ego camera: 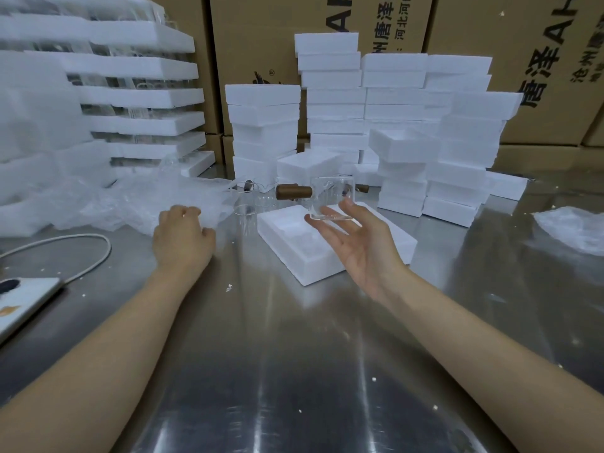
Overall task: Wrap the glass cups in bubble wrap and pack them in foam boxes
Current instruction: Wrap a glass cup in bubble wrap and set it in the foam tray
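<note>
My right hand (356, 243) is palm up and holds a clear glass cup (331, 199) with a brown wooden side handle (293, 192) on its fingertips, above an open white foam box (330, 256) with moulded recesses. My left hand (183, 237) rests knuckles up on the metal table and pinches the edge of a bubble wrap sheet (137, 204) that spreads to the left. Two more glass cups (245, 201) stand behind the foam box, between the hands.
Stacks of white foam boxes (402, 125) fill the back of the table, with foam trays of glassware (137, 93) at the left and cardboard cartons (539, 60) behind. A white cable (81, 253) and a flat device (23, 302) lie at the left edge. More bubble wrap (575, 230) lies at the right.
</note>
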A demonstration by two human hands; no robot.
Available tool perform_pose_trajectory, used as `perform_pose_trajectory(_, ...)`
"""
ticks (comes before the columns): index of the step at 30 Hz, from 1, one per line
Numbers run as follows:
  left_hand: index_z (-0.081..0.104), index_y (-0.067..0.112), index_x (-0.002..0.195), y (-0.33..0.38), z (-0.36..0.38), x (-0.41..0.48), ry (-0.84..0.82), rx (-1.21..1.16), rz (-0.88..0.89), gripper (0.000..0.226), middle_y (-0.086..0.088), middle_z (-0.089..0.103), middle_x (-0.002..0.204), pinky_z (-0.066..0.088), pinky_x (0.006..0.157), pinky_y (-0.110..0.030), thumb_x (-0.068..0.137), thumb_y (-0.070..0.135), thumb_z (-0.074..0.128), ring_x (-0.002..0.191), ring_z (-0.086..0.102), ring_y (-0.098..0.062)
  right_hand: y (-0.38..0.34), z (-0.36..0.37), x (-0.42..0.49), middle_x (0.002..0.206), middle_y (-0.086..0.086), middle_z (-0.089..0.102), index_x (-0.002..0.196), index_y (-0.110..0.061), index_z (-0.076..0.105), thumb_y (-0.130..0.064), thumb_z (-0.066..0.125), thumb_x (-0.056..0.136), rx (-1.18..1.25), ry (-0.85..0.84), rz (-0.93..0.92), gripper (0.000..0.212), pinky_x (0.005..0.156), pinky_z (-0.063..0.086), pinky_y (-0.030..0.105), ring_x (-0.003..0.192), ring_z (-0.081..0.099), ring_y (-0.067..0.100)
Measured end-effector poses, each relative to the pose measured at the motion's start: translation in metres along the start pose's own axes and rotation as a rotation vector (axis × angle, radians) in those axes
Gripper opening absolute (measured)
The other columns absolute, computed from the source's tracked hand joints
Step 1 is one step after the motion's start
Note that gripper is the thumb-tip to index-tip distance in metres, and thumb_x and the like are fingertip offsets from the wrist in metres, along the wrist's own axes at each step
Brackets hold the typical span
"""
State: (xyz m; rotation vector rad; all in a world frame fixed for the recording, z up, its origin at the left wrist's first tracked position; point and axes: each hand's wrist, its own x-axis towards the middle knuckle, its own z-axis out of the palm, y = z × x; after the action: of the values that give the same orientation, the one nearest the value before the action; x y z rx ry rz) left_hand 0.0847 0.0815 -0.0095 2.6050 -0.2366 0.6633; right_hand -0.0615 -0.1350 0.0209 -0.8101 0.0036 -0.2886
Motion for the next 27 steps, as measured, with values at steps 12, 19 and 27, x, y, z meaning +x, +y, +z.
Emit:
perform_pose_trajectory(12, 0.063, -0.004, 0.1, 0.006, 0.001, -0.001, -0.029, 0.08, -0.015, 0.028, -0.023, 0.06, 0.101, 0.047, 0.079, -0.046, 0.097, 0.015, 0.044, 0.101, 0.051, -0.04, 0.001, -0.003, 0.003, 0.103, 0.011, 0.057, 0.102, -0.01, 0.051, -0.01, 0.069, 0.077, -0.058, 0.015, -0.049, 0.031, 0.095, 0.052, 0.035, 0.105, 0.065, 0.041)
perform_pose_trajectory(19, 0.056, 0.003, 0.091, 0.013, 0.004, 0.001, 0.166, -0.32, -0.009, 0.031, -0.016, 0.054, 0.102, 0.037, 0.072, -0.034, 0.101, 0.03, 0.045, 0.084, 0.05, -0.026, 0.002, -0.004, 0.006, 0.116, 0.013, 0.055, 0.138, -0.028, 0.04, -0.013, 0.067, 0.079, 0.012, -0.049, -0.124, 0.067, 0.101, 0.048, 0.043, 0.099, 0.069, 0.034)
perform_pose_trajectory(27, 0.058, 0.003, 0.083, 0.06, -0.027, -0.026, 0.3, -0.473, 0.787, 0.015, -0.009, 0.063, 0.116, 0.039, 0.089, -0.021, 0.092, 0.016, 0.057, 0.103, 0.056, -0.017, -0.007, -0.005, 0.006, 0.088, 0.009, 0.052, 0.111, -0.016, 0.045, -0.036, 0.059, 0.092, 0.023, 0.109, -0.186, 0.031, 0.069, 0.057, 0.029, 0.082, 0.07, 0.031)
